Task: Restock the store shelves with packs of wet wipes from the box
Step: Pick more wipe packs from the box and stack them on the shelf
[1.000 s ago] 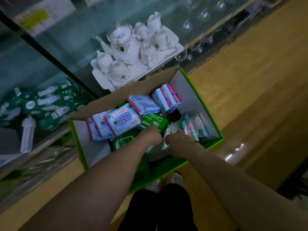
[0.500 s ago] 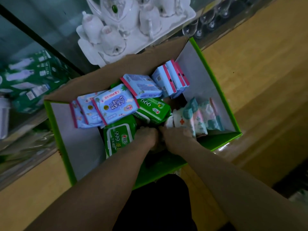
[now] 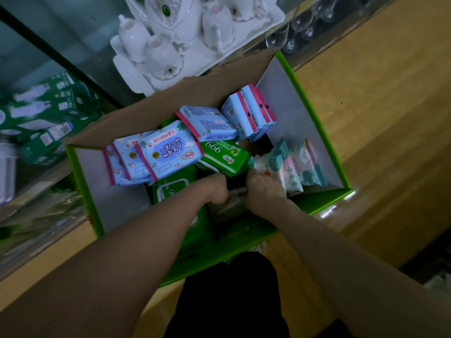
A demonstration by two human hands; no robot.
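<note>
Head view: left hand [image 3: 216, 189] and right hand [image 3: 264, 191] reach into the box [image 3: 292, 106] — fingers hidden, grip untellable.

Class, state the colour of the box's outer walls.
Bright green; the box shows best in the head view.

Box [image 3: 80, 181], top open: entry from above unobstructed.
- Side inner walls: bare, with room beside them.
- Centre: crowded with blue packs [image 3: 168, 150] lying over green packs [image 3: 224, 157].
- Right: pastel packs [image 3: 297, 164] on edge.
- Near-centre gap: taken by left hand [image 3: 217, 189] and right hand [image 3: 263, 191].
- Behind far flap: white tea set [image 3: 170, 45].
</note>
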